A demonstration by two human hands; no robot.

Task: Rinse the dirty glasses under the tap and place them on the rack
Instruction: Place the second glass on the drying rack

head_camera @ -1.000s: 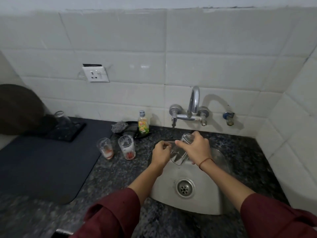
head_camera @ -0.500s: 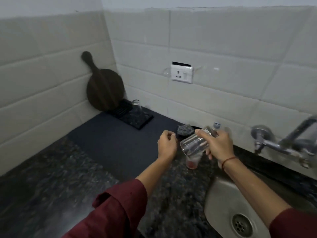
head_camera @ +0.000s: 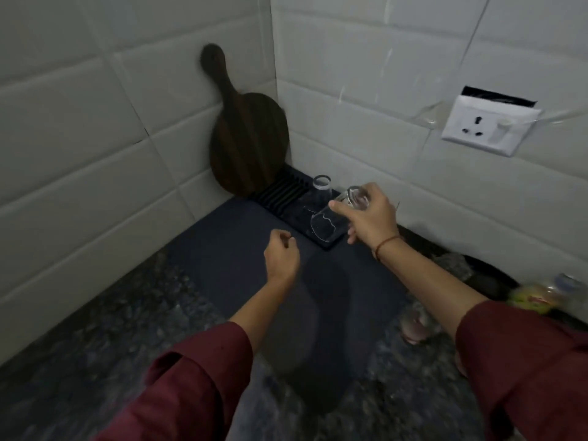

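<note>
My right hand [head_camera: 369, 218] grips a clear rinsed glass [head_camera: 331, 222] by its base, tilted with the mouth pointing down and left, just above the near right part of the black ribbed rack [head_camera: 280, 192]. Another clear glass [head_camera: 320, 187] stands upside down on the rack, just behind the held one. My left hand [head_camera: 281, 254] hovers over the dark mat with fingers curled and nothing in it. A dirty glass [head_camera: 413, 326] with red residue stands blurred under my right forearm. The tap and sink are out of view.
A dark drying mat [head_camera: 241, 249] covers the speckled granite counter [head_camera: 95, 361]. A round wooden board [head_camera: 248, 138] leans in the tiled corner behind the rack. A wall socket [head_camera: 486, 125] is at the upper right. A small labelled bottle [head_camera: 541, 294] lies blurred at the right edge.
The view swung left from the sink to the corner. My right hand carried the glass from under the tap to above the rack. My left hand let go and trails behind.
</note>
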